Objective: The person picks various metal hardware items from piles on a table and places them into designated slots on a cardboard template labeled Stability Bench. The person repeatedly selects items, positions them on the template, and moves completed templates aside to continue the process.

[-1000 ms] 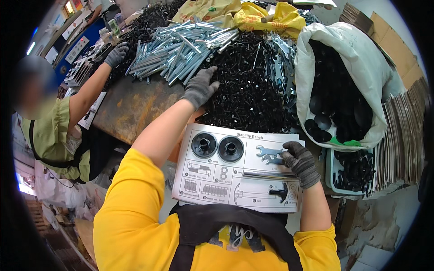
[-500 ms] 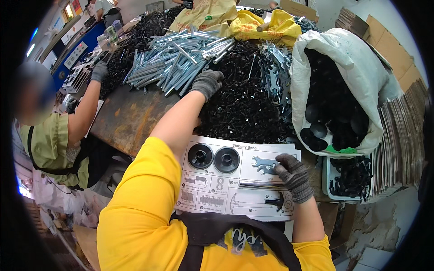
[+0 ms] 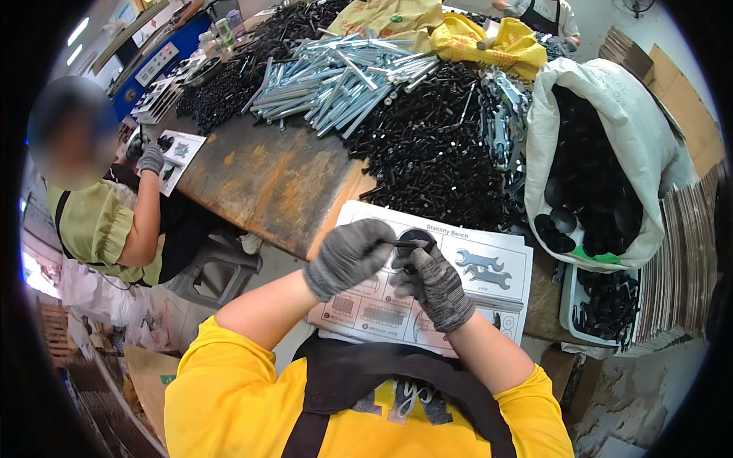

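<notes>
Both my hands wear grey knit gloves and meet over a white printed card (image 3: 489, 263) lying at the table's near edge. My left hand (image 3: 347, 258) pinches a thin black bolt (image 3: 405, 244) by one end. My right hand (image 3: 437, 281) grips the other end, just below a black round part (image 3: 416, 235) seated on the card. Two grey wrenches (image 3: 481, 267) lie on the card's right half. The heap of black bolts (image 3: 427, 160) sits directly behind the card.
A pile of long silver bolts (image 3: 336, 80) lies farther back, with silver wrenches (image 3: 500, 126) on its right. A white sack (image 3: 611, 99) of black round parts stands at the right, above a tray (image 3: 569, 305) of bolts. A co-worker's gloved hand (image 3: 150, 160) works at left.
My left hand has come back from the black bolt heap to the card with a bolt. My right hand has shifted left along the card to meet it.
</notes>
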A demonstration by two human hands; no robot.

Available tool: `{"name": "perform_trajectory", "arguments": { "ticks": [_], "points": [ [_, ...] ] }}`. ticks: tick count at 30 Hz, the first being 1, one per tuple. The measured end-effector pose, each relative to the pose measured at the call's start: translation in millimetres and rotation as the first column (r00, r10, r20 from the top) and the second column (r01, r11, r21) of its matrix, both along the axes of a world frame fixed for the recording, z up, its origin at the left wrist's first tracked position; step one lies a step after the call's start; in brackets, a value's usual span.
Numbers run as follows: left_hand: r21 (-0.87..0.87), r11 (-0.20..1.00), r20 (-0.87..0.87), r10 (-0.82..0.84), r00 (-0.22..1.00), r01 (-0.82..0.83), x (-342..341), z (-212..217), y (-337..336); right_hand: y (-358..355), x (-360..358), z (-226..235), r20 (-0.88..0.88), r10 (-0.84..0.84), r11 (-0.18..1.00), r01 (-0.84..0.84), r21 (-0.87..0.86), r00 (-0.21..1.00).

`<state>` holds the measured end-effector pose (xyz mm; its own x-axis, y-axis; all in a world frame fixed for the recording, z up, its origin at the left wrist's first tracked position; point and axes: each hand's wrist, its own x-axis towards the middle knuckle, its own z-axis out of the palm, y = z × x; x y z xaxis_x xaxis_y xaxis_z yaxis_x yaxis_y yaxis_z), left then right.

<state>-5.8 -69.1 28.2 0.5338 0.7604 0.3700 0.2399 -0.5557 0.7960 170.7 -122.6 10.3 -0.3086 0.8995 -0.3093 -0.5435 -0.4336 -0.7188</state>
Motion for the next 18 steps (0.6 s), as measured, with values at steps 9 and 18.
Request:
{"name": "perform_trajectory", "arguments": {
  "ticks": [9, 18],
  "points": [
    [0.216, 0.970, -0.757, 0.096, 0.646, 0.108, -86, -24, -13, -15, -17, -8, 0.975, -0.222, 0.710, -0.689, 0.145, -0.024],
    [0.284, 0.941, -0.878, 0.178, 0.444, 0.185, -76, -19, -7, -22, -20, -5, 0.923, -0.358, 0.600, -0.793, 0.108, -0.144]
  ]
}}
